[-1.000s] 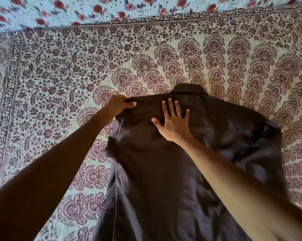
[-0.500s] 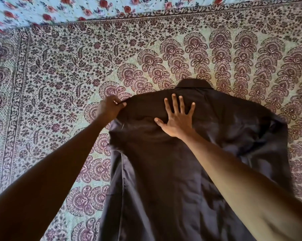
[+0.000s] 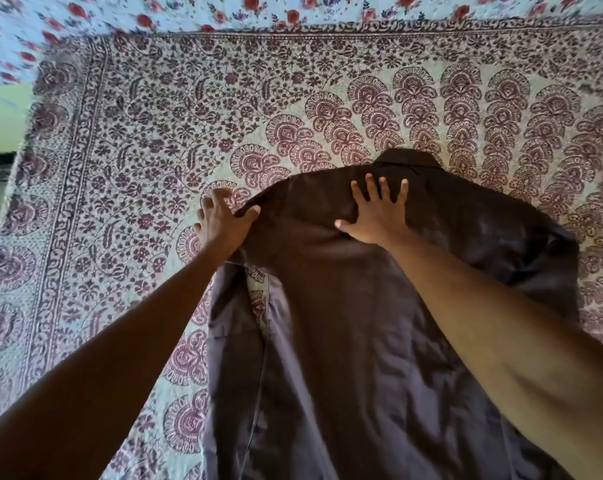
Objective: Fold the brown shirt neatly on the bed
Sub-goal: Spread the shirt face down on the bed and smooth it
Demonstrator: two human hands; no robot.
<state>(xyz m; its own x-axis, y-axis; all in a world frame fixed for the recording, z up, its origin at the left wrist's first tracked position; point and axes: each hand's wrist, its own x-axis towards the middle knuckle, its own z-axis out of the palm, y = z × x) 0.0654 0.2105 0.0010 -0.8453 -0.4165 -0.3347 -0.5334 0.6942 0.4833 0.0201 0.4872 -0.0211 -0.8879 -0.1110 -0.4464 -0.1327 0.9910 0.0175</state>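
Observation:
The brown shirt [image 3: 345, 323] lies back-up on the patterned bedspread [image 3: 137, 168], collar pointing away from me. Its left side is folded inward along a long lengthwise crease; the right sleeve bunches at the right edge. My left hand [image 3: 224, 220] rests at the shirt's left shoulder, fingers spread on the bedspread and thumb on the shoulder edge. My right hand [image 3: 376, 211] lies flat with fingers apart on the upper back, just below the collar. Both forearms cross the lower shirt and hide parts of it.
A blue sheet with red flowers [image 3: 154, 12] lies beyond the bedspread's far border. At the far left the bed edge [image 3: 2, 209] drops to a floor and a green wall. Bare bedspread surrounds the shirt on the left and far side.
My left hand has let go of its pinch on the shoulder and spread its fingers onto the bedspread. The right hand stays pressed flat on the upper back. My view has shifted right.

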